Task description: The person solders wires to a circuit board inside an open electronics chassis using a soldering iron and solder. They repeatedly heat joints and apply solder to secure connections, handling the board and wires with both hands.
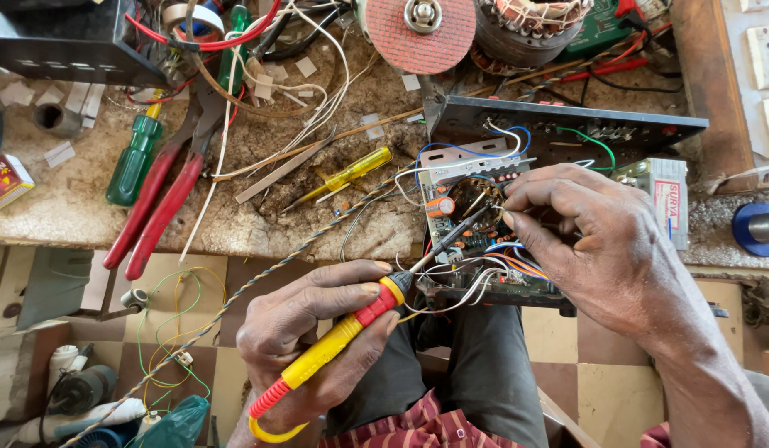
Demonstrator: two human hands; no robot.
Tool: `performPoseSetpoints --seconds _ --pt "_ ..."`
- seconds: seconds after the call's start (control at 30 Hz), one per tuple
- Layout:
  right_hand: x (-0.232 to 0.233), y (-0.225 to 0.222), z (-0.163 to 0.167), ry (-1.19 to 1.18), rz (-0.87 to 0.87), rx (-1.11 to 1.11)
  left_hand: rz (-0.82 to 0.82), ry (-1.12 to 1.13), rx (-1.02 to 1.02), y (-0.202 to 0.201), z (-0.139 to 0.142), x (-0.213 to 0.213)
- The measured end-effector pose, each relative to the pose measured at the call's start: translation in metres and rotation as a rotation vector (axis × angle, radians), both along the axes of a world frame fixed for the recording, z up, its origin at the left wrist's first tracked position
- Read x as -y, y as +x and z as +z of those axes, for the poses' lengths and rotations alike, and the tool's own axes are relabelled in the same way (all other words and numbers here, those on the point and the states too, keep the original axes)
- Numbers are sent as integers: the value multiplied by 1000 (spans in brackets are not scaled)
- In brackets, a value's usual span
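Soldering iron (pixel 343 340), yellow and red, sits in the left hand (pixel 310 332) at lower centre, fingers (pixel 351 290) wrapped around its handle, its dark tip reaching up onto the circuit board (pixel 471 207) at centre right. Right hand (pixel 600 241) rests on that board, fingertips pinched together over its wires. Red-handled pliers (pixel 160 207) and a green screwdriver (pixel 134 162) lie on the counter (pixel 61 207), upper left.

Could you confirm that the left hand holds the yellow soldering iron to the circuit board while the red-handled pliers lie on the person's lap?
Not quite: in the head view the red-handled pliers lie on the workbench. The left hand does hold the yellow soldering iron to the circuit board.
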State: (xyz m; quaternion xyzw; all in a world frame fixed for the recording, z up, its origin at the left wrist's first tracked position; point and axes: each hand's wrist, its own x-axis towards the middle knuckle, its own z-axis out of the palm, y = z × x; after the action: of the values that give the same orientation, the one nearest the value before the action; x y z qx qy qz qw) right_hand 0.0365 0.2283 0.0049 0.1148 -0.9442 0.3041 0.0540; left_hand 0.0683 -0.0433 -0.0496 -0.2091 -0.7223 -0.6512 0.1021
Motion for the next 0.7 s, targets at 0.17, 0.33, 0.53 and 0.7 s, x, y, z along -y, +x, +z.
performPoseSetpoints --seconds 0.17,0.33,0.53,0.7 --pt "-7 -1 2 -63 25 -59 -18 9 58 1 9 7" --pt "-24 0 6 -172 -116 -178 -45 -85 -96 -11 40 11" --pt "-66 -6 13 -64 -304 -291 -138 -300 -297 -44 85 -26" --pt "-85 -14 6 3 -259 -243 -282 -417 -438 -69 93 -62"
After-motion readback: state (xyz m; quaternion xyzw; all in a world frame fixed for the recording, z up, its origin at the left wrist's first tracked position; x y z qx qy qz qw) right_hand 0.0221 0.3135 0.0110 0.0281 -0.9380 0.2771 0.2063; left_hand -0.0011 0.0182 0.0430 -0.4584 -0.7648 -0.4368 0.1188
